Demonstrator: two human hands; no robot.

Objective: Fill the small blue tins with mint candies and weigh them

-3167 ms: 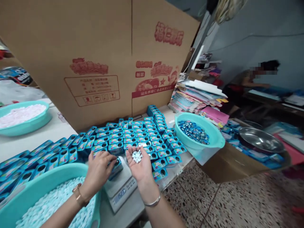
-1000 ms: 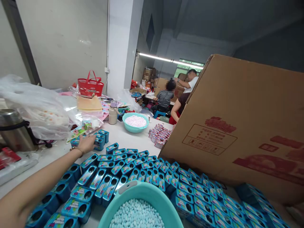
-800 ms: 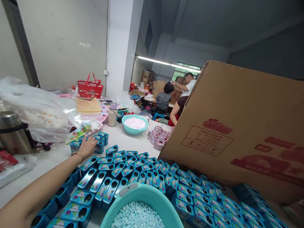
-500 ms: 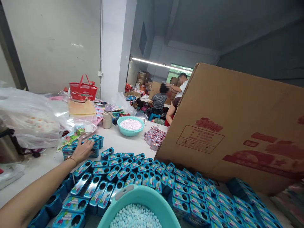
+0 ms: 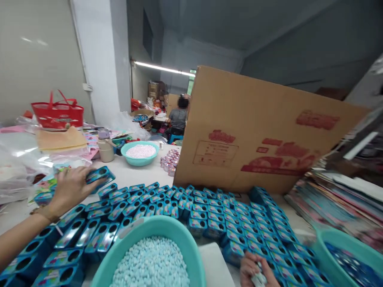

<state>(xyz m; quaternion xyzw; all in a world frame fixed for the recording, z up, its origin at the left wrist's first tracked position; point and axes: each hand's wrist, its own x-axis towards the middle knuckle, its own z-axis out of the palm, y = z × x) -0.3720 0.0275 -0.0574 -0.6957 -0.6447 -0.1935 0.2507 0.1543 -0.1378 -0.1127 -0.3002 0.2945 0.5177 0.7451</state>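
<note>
My left hand [image 5: 74, 184] grips a blue tin [image 5: 101, 175] with a round hole in its top, raised above the left end of the tins. Low on the right, my right hand [image 5: 254, 271] is curled around some pale blue candies [image 5: 259, 277], over the rows of blue tins [image 5: 236, 226]. Between the hands, at the bottom, sits a turquoise basin [image 5: 196, 249] filled with pale blue candies [image 5: 152, 265]. Many blue tins with dark round openings stand packed around the basin.
Behind the tins leans a large cardboard box [image 5: 239, 119]. A basin of pinkish candies [image 5: 140, 160], pink tins [image 5: 170, 160], a bottle [image 5: 105, 149] and a red bag [image 5: 58, 115] stand farther back. Another basin [image 5: 323, 239] and stacked sheets [image 5: 344, 199] are at right. A person [image 5: 178, 117] sits beyond.
The view has swung right. My left hand now holds a tin up off the group it was resting on. My right hand has come into view with candies in it.
</note>
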